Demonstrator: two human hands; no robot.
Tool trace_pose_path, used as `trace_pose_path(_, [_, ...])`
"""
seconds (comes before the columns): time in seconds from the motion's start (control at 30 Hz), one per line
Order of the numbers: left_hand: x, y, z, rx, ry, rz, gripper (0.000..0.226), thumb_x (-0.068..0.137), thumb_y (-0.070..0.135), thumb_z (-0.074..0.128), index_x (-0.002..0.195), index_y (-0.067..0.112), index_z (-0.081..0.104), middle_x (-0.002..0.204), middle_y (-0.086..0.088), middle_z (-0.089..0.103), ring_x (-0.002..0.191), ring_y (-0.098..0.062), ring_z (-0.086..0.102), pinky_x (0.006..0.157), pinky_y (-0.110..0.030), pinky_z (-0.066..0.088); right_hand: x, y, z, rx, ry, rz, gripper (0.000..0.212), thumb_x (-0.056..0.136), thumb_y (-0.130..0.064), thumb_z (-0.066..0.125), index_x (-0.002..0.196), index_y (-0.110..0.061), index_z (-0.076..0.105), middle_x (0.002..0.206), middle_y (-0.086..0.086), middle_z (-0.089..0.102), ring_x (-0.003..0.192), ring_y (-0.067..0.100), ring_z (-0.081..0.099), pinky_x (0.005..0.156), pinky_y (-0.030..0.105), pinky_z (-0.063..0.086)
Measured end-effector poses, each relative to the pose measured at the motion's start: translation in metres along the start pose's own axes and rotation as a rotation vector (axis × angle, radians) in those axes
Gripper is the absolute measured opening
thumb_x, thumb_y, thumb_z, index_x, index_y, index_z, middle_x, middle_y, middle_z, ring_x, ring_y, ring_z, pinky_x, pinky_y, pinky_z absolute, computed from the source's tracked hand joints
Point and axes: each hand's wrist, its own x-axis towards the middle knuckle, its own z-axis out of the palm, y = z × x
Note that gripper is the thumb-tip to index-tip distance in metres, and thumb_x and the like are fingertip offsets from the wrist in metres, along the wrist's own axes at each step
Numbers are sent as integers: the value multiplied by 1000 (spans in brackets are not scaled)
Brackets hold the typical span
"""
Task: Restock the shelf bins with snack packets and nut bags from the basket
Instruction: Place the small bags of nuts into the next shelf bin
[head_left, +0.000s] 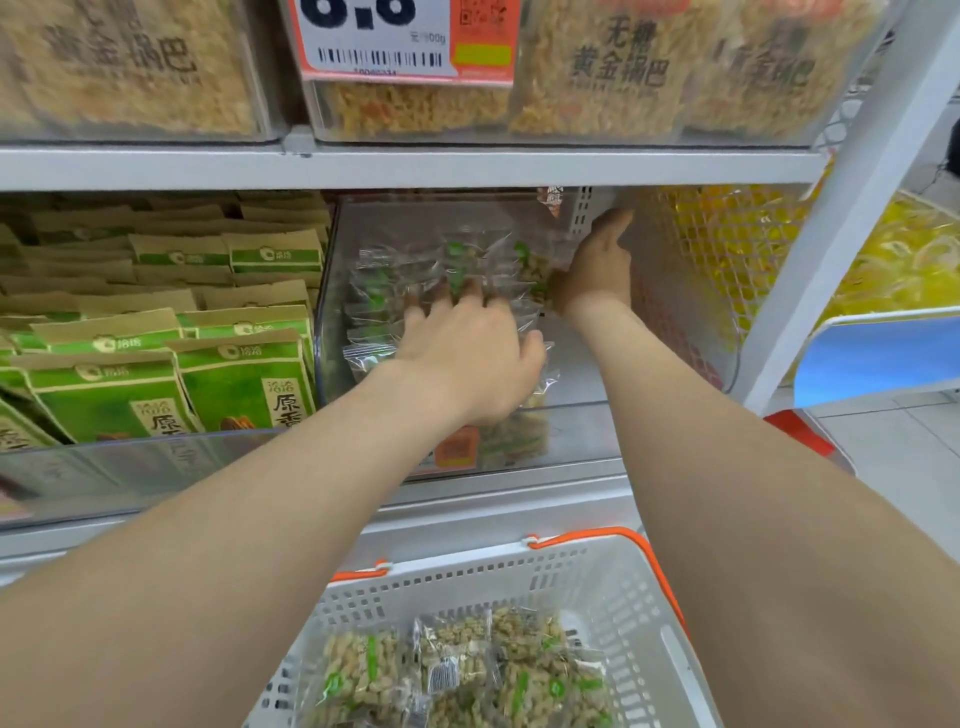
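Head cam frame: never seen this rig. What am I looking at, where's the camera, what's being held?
No robot here: these are a person's two bare arms, filmed by one wide-angle camera worn on their head, looking forward and down. Both hands reach into a clear shelf bin. The left hand lies spread on the snack packets there; whether it grips one is unclear. The right hand reaches deeper, fingers straight, beside the packet row. Below stands the white basket with more packets. Green nut bags fill the bin to the left.
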Motion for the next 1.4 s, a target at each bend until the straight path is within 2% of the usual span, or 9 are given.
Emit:
trace_pose_path(0.2, [-2, 1, -2, 10, -3, 1, 64, 104, 56, 27, 139, 9, 53, 150, -16, 46, 142, -45, 38, 118, -65, 26, -1, -4, -5, -357, -206, -151, 43, 97, 2, 55, 139, -6, 60, 144, 18, 54, 141, 34, 44, 111, 34, 41])
trace_pose_path(0.33, [-4, 1, -3, 6, -7, 2, 64, 105, 56, 27, 138, 8, 54, 149, -17, 46, 139, -45, 41, 117, -64, 28, -5, 4, 3, -490, -407, -131, 55, 100, -8, 53, 154, -16, 45, 158, 12, 44, 153, 34, 26, 122, 40, 30])
trace_pose_path(0.5, [-6, 0, -4, -21, 15, 18, 60, 104, 55, 30, 131, 9, 58, 144, -17, 50, 136, -44, 44, 115, -62, 31, 2, 14, 6, -338, -486, -65, 72, 95, -12, 60, 160, -27, 31, 160, 13, 42, 144, 36, 44, 113, 44, 44])
trace_pose_path(0.63, [-12, 2, -8, -40, 86, 36, 42, 105, 51, 35, 100, 15, 56, 127, -16, 60, 119, -40, 55, 102, -54, 39, 3, 18, 1, -390, -562, -54, 79, 96, -13, 61, 163, -26, 21, 165, 13, 31, 146, 38, 41, 113, 45, 43])
trace_pose_path(0.8, [-26, 3, -16, -98, 214, 69, 41, 106, 48, 37, 90, 15, 54, 111, -15, 64, 105, -38, 58, 91, -50, 40, -9, 13, -25, -432, -427, -123, 65, 94, -8, 53, 156, -19, 38, 152, 25, 47, 136, 41, 51, 106, 39, 49])
trace_pose_path(0.97, [-51, 8, -24, -91, 258, 126, 42, 102, 42, 47, 128, 12, 60, 129, -15, 56, 123, -41, 46, 100, -52, 41, -60, 7, -58, -375, -62, -473, 39, 84, -8, 47, 116, -12, 70, 109, 18, 71, 100, 41, 64, 87, 43, 55])
trace_pose_path(1.1, [-84, 12, -31, -106, 387, 240, 22, 94, 35, 54, 103, 15, 59, 108, -10, 55, 109, -36, 47, 87, -47, 46, -121, 8, -89, -238, 59, -700, 30, 80, -17, 42, 80, -18, 72, 77, 5, 72, 71, 34, 66, 66, 40, 54])
trace_pose_path(1.23, [-113, 13, -25, -97, 206, 198, 27, 90, 38, 52, 75, 16, 56, 75, -6, 56, 80, -38, 59, 62, -38, 44, -172, 25, -90, -284, -170, -824, 26, 74, -20, 41, 65, -17, 65, 59, 12, 65, 56, 41, 58, 57, 36, 48])
trace_pose_path(1.4, [-132, 12, 12, 144, -173, 271, 25, 98, 40, 50, 95, 20, 66, 88, -4, 55, 81, -33, 58, 61, -34, 39, -221, 65, -64, -575, -818, -608, 28, 80, -13, 51, 88, -22, 77, 88, 1, 77, 85, 25, 65, 79, 38, 57])
